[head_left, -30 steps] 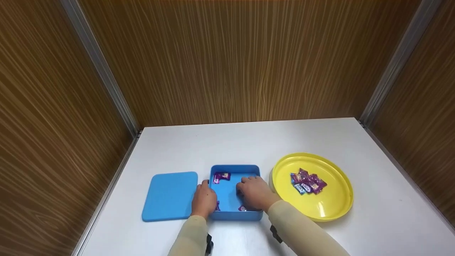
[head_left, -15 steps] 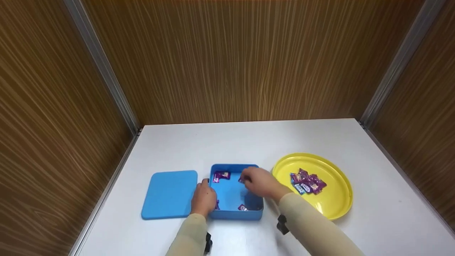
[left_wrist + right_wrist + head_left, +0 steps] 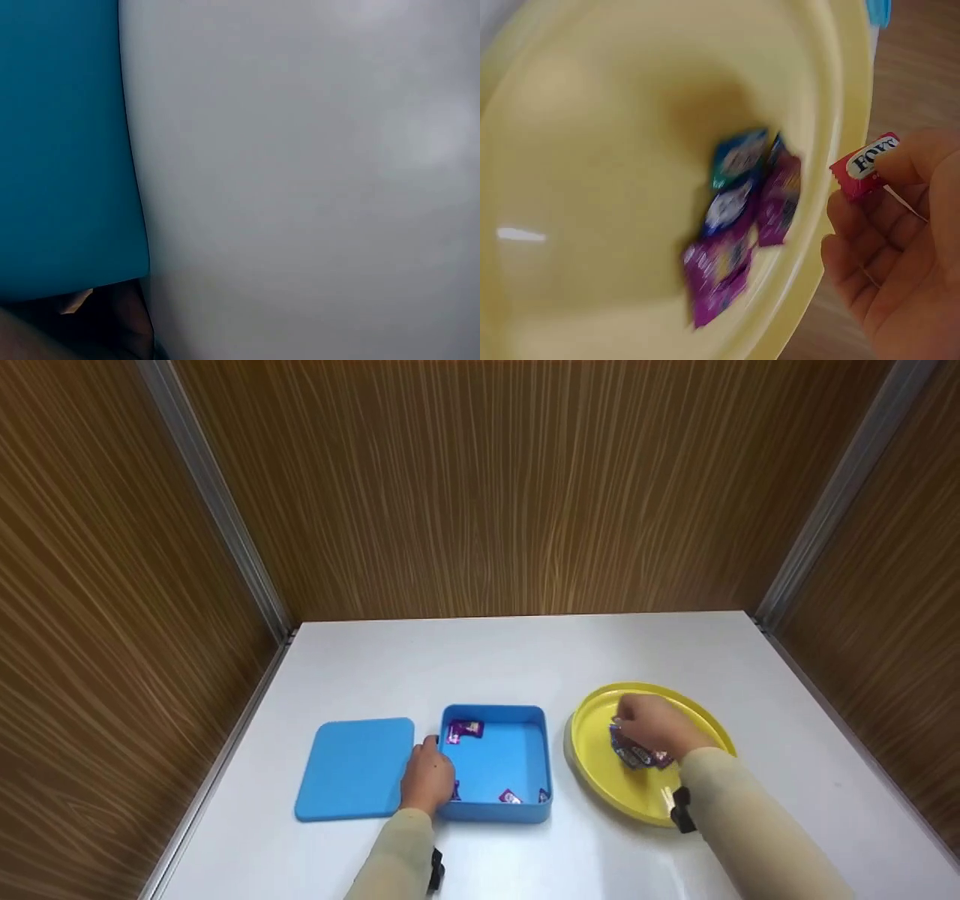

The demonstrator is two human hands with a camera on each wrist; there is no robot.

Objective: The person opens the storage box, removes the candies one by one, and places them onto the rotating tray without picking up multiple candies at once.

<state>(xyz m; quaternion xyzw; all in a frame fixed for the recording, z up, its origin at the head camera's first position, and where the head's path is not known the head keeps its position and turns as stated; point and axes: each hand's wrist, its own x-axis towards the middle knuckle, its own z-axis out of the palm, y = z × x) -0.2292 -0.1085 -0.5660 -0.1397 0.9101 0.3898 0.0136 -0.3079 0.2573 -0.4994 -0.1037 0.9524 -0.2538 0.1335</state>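
Over the yellow round plate (image 3: pixel 592 780) is my right hand (image 3: pixel 656 724). Its thumb and fingers pinch a red wrapped candy (image 3: pixel 864 166), clearest in the right wrist view. Below it, several purple and blue candies (image 3: pixel 637 754) lie in a cluster on the plate. My left hand (image 3: pixel 429 778) holds the left wall of an open blue box (image 3: pixel 495 812). Inside the box are purple candies (image 3: pixel 466 728) at the back left corner, another (image 3: pixel 510 796) at the front, and one (image 3: pixel 544 795) at the front right corner. A candy (image 3: pixel 455 790) by the left hand is partly hidden.
A flat blue lid (image 3: pixel 356 769) lies left of the box. All of it stands on a white table (image 3: pixel 495 660). Wood-patterned panels (image 3: pixel 510 495) rise at the back and both sides.
My right hand has left the front right of the box, where a candy now shows, and moved right over the yellow plate. The left hand has stayed at the box wall.
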